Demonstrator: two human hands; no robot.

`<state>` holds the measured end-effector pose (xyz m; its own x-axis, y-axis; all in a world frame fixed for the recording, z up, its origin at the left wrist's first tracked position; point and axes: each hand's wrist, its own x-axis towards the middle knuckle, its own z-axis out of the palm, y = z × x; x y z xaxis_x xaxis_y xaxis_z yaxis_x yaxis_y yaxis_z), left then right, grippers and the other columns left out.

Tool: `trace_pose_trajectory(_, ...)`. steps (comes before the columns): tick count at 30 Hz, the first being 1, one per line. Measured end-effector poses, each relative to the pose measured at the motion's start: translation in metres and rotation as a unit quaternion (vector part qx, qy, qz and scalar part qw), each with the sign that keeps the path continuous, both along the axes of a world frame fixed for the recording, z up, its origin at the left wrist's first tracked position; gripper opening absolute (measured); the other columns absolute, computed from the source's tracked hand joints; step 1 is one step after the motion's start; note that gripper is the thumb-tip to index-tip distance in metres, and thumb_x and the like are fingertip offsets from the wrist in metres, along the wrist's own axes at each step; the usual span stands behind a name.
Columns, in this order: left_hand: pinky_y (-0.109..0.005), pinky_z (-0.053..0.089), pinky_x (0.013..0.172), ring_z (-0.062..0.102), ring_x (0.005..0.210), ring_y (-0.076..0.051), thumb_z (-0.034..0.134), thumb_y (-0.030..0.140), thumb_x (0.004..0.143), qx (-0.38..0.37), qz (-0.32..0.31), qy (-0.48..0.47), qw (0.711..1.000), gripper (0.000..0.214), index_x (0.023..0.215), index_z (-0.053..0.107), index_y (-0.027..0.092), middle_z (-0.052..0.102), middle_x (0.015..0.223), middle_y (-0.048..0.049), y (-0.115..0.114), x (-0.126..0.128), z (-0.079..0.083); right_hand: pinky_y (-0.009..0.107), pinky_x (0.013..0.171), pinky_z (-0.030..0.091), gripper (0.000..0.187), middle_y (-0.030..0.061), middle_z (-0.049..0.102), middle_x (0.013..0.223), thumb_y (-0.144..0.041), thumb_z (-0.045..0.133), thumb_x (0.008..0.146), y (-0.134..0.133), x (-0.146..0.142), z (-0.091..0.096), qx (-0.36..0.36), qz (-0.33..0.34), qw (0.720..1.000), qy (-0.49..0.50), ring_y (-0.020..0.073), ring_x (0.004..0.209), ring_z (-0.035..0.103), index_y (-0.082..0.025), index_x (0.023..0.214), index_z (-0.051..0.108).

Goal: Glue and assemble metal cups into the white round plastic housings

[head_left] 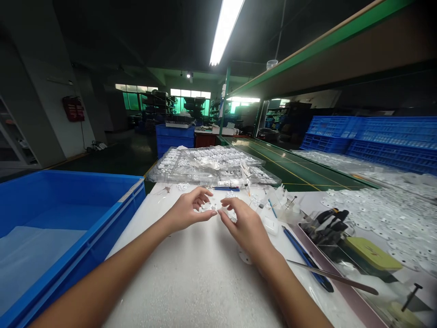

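**Q:** What does the view show of your grip?

**A:** My left hand [187, 210] has thumb and forefinger pinched on a small white part [208, 207], held just above the white counter [191, 273]. My right hand [244, 226] meets it from the other side, fingertips [223, 215] curled toward the same piece and just beside it. Whether the right grip is truly closed on the part, or on a second piece under the fingers, I cannot tell; the items are too small.

**Q:** Where does the part lie relative to the grip?

**A:** Between the two hands, in the left pinch, at the tips of the right fingers.

**Q:** How far along does the work appear?

**A:** By my judgement, mid-run. Beyond the hands stand clear trays [211, 166] filled with many like white pieces, and loose white discs [375, 214] cover the surface to the right of my right hand. The blue crate [102, 218] to the left of my left hand holds only a clear liner. One piece is in hand; a great many appear untouched.

**Q:** What else sits near?

**A:** To the right of the right hand: a blue pen [307, 262], black-handled pliers [327, 221] and a yellow-green block [373, 253] in a tray.
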<state>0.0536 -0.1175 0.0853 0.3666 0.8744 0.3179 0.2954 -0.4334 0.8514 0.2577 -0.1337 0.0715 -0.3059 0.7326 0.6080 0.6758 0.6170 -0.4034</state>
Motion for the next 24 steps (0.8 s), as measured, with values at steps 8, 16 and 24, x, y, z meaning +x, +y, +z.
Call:
trace_pose_trajectory(8, -0.027, 0.039, 0.067, 0.055, 0.088, -0.023, 0.073, 0.048, 0.065, -0.009, -0.038, 0.246, 0.969, 0.044, 0.099, 0.061, 0.024, 0.058, 0.098, -0.0045, 0.006, -0.014, -0.009, 0.027, 0.061, 0.044, 0.022, 0.0021, 0.066, 0.081, -0.039, 0.046, 0.092, -0.001, 0.007, 0.009, -0.003, -0.073, 0.996, 0.043, 0.0169, 0.072, 0.061, -0.022, 0.088, 0.059)
trace_pose_trajectory(16, -0.029, 0.042, 0.069, 0.058, 0.086, -0.024, 0.066, 0.062, 0.068, 0.027, -0.072, 0.251, 0.965, 0.054, 0.106, 0.059, 0.025, 0.061, 0.104, -0.0048, 0.002, 0.013, -0.021, 0.026, 0.059, 0.042, 0.024, 0.0005, 0.065, 0.074, -0.040, 0.044, 0.092, -0.002, 0.004, 0.004, -0.018, -0.080, 0.996, 0.028, 0.0162, 0.063, 0.060, -0.022, 0.087, 0.059)
trace_pose_trajectory(24, -0.045, 0.032, 0.101, 0.033, 0.126, -0.035, 0.058, 0.039, 0.080, 0.029, 0.276, 0.294, 0.915, 0.056, 0.126, 0.040, 0.013, 0.039, 0.133, -0.0192, 0.100, -0.041, -0.040, 0.025, 0.053, 0.038, 0.024, -0.0004, 0.064, 0.063, -0.039, 0.043, 0.092, 0.004, 0.001, -0.003, -0.022, -0.084, 0.996, 0.032, 0.0172, 0.056, 0.060, -0.023, 0.084, 0.058)
